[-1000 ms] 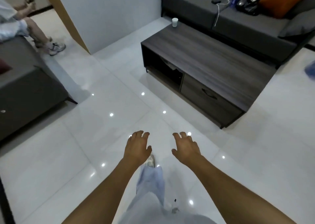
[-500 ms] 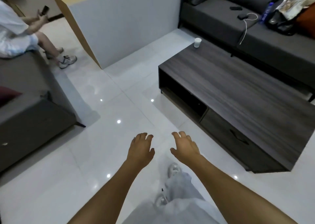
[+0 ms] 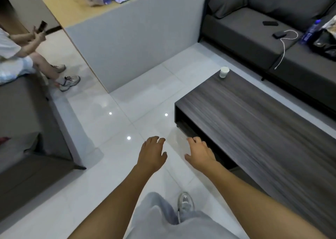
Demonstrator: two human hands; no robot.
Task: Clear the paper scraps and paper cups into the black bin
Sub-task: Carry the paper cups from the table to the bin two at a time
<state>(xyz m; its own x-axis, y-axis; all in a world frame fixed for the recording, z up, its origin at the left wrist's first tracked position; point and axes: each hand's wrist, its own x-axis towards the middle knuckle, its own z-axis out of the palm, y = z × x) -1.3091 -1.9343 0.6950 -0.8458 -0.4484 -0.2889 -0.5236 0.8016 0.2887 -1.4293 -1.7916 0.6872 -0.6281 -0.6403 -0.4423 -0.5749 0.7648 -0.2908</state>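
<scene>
A white paper cup (image 3: 224, 72) stands upright on the far left corner of the dark wooden coffee table (image 3: 258, 122). My left hand (image 3: 152, 153) and my right hand (image 3: 200, 152) hang in front of me over the white tiled floor, fingers relaxed, both holding nothing. My right hand is just beside the table's near left edge. The cup is far beyond both hands. No black bin and no paper scraps are in view.
A grey sofa (image 3: 272, 35) with phones, a cable, a bottle and bags runs behind the table. A grey partition wall (image 3: 131, 44) stands ahead. A person (image 3: 21, 56) sits on another sofa (image 3: 27, 129) at the left. Open floor lies between.
I have walked forward and turned; the table and cup have come nearer and shifted right and down in view. Both hands kept their relaxed pose.
</scene>
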